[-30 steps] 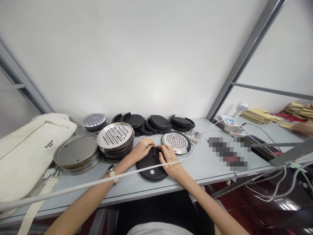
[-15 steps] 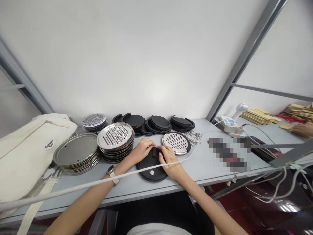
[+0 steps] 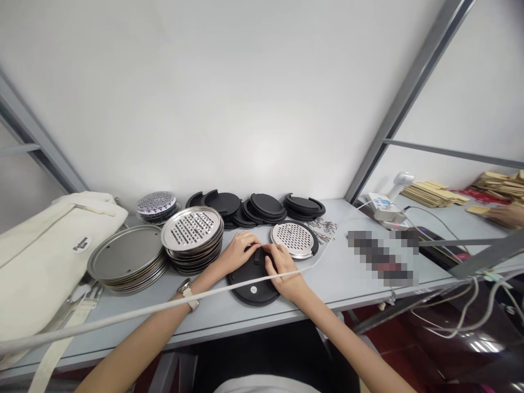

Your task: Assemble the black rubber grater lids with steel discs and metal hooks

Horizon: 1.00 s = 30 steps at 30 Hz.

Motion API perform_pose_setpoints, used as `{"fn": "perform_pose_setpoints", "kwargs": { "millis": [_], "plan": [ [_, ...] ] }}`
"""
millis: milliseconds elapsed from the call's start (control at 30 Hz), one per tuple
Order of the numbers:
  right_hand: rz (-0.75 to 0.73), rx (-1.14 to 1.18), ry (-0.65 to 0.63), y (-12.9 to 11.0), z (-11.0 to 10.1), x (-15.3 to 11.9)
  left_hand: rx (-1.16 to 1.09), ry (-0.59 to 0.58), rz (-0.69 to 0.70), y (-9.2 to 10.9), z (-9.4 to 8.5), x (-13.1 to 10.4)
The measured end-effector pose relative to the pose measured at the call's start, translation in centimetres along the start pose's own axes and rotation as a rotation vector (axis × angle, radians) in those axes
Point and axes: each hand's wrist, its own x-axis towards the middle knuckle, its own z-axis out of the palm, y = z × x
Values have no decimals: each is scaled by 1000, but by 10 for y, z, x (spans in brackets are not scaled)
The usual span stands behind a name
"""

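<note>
A round black base point(image 3: 262, 299) with a small white dot and a raised block lies flat on the bench before me. At its far edge my left hand point(image 3: 242, 252) and my right hand point(image 3: 283, 268) meet with fingertips pinched together. Something small and thin seems to sit between them; it is too small to make out. Just beyond my right hand rests a perforated metal grater disc point(image 3: 292, 238) in a black holder. A stack of round metal graters point(image 3: 192, 228) stands to the left of my left hand.
Black round holders point(image 3: 268, 206) are piled along the wall. Thin metal wire pieces point(image 3: 325, 228) lie at the back right. Grey metal plates point(image 3: 126, 252) and a cream bag point(image 3: 45, 256) occupy the left. A white cable point(image 3: 164, 304) crosses in front. Another person's hand point(image 3: 505, 215) shows far right.
The view has shifted very slightly. Both hands keep nearly the same pinched pose at the base's far edge.
</note>
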Motion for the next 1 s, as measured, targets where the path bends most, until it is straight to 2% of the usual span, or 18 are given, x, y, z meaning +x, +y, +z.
{"fn": "perform_pose_setpoints", "kwargs": {
  "millis": [467,700,1000],
  "plan": [
    [0,69,4,1,0,0,-16,24,-35,-1,1,0],
    [-4,71,-17,1,0,0,5,13,18,3,-1,-1],
    [5,76,-30,2,1,0,75,-58,88,7,-4,0]
  ]
}}
